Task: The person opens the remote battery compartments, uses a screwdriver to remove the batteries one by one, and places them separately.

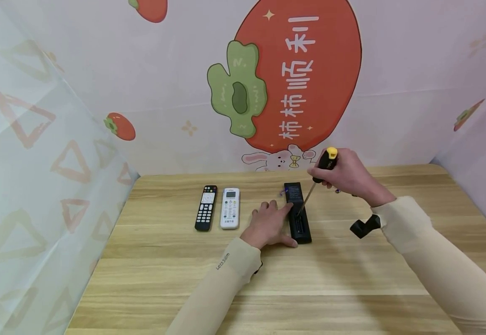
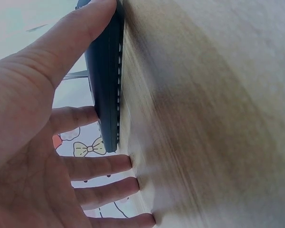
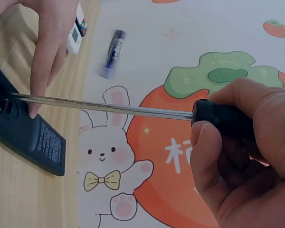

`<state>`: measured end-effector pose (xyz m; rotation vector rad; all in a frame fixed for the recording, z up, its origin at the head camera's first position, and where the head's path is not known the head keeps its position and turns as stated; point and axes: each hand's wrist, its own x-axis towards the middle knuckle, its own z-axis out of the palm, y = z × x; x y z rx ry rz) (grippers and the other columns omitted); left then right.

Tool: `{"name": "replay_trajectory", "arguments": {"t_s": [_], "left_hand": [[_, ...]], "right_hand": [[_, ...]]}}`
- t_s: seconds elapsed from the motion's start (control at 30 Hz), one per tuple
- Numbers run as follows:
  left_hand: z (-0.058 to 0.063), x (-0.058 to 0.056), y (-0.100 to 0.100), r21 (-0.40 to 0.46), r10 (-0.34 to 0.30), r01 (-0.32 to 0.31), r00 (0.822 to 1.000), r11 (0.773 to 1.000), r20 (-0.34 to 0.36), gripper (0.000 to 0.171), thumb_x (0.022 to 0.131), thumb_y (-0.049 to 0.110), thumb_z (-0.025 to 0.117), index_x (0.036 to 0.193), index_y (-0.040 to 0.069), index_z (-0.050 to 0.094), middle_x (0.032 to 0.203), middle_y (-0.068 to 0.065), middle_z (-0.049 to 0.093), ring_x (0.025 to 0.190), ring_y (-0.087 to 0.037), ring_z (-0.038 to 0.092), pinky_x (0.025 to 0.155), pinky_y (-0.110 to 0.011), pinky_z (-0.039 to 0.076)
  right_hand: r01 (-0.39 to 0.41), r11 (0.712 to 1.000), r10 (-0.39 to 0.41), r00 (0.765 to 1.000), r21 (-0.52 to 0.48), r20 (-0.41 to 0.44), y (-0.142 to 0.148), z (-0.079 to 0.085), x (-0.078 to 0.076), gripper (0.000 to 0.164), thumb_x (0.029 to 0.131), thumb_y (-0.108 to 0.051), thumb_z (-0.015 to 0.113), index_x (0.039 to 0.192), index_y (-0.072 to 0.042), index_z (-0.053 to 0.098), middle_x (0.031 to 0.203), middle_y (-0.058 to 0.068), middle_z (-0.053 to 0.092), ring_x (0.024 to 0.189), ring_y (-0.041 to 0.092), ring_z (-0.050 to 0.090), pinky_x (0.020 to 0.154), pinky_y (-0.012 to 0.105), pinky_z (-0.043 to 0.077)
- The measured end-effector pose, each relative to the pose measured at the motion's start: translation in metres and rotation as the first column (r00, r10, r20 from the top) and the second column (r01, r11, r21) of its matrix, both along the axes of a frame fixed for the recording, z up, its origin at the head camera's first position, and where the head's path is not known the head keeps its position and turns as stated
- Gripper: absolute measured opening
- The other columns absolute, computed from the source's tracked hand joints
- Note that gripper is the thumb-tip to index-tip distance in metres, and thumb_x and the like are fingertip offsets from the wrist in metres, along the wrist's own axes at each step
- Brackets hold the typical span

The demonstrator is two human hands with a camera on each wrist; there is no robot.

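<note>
The left hand (image 2: 42,142), fingers spread, touches a remote control (image 1: 296,204); only the left wrist view shows keys (image 2: 119,71) facing the worktop (image 1: 163,288). The right hand (image 1: 345,174), raised, grips a screwdriver (image 1: 324,164) angled into the battery compartment (image 1: 300,226).

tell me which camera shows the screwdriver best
The right wrist view: the screwdriver looks largest there, its shaft lettering visible. Head view: smaller, with the yellow handle end showing. Left wrist view: only a thin strip, possibly its shaft.

Your black remote (image 1: 294,193) lies face-down against your left hand (image 1: 268,223), its battery bay (image 1: 299,225) uncovered. From your right hand (image 1: 347,173), the yellow-capped screwdriver (image 3: 133,111) slants into that bay; a blurred battery (image 3: 114,53), apparently airborne, shows just beyond your left hand.
</note>
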<state>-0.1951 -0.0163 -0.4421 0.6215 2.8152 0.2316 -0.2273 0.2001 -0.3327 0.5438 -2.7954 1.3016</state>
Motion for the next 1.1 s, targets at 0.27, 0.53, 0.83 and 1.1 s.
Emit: {"name": "replay_trajectory", "arguments": {"t_s": [0.27,0.53,0.83,1.1], "left_hand": [[0.001,0.0,-0.001,0.009,-0.006,0.006,1.0,1.0,0.003,0.107,0.07,0.067,0.083,0.159,0.028,0.037,0.144,-0.016,0.049,0.13,-0.037,0.045,0.101,-0.058,0.043],[0.001,0.0,-0.001,0.011,0.001,-0.001,1.0,1.0,0.01,0.107,0.07,0.066,0.084,0.159,0.029,0.037,0.146,-0.016,0.048,0.132,-0.037,0.044,0.102,-0.059,0.042],[0.0,0.0,-0.001,0.01,0.005,-0.005,1.0,1.0,0.004,0.107,0.07,0.067,0.084,0.158,0.029,0.038,0.144,-0.016,0.049,0.131,-0.037,0.045,0.102,-0.058,0.043],[0.001,0.001,-0.001,0.01,0.004,-0.004,1.0,1.0,0.01,0.107,0.07,0.066,0.084,0.158,0.029,0.038,0.145,-0.016,0.048,0.131,-0.036,0.045,0.103,-0.058,0.042]], "right_hand": [[0.018,0.999,-0.018,1.0,-0.034,0.011,0.005,-0.003,0.0,0.024,0.093,-0.023,0.076,0.09,-0.003,0.063,0.073,0.012,0.066,0.057,0.022,0.064,0.053,0.036,0.055],[0.021,0.999,-0.02,1.0,-0.05,0.016,0.008,-0.005,0.005,0.026,0.093,-0.026,0.077,0.09,-0.003,0.065,0.075,0.012,0.068,0.059,0.023,0.066,0.056,0.037,0.058],[0.019,0.999,-0.018,1.0,-0.032,0.014,0.006,-0.004,0.009,0.026,0.092,-0.027,0.078,0.089,-0.005,0.066,0.075,0.01,0.067,0.059,0.026,0.065,0.055,0.034,0.056],[0.015,0.999,-0.015,1.0,-0.028,-0.01,0.005,0.001,0.013,0.025,0.091,-0.026,0.079,0.088,-0.006,0.066,0.074,0.01,0.066,0.058,0.028,0.064,0.054,0.034,0.056]]}}
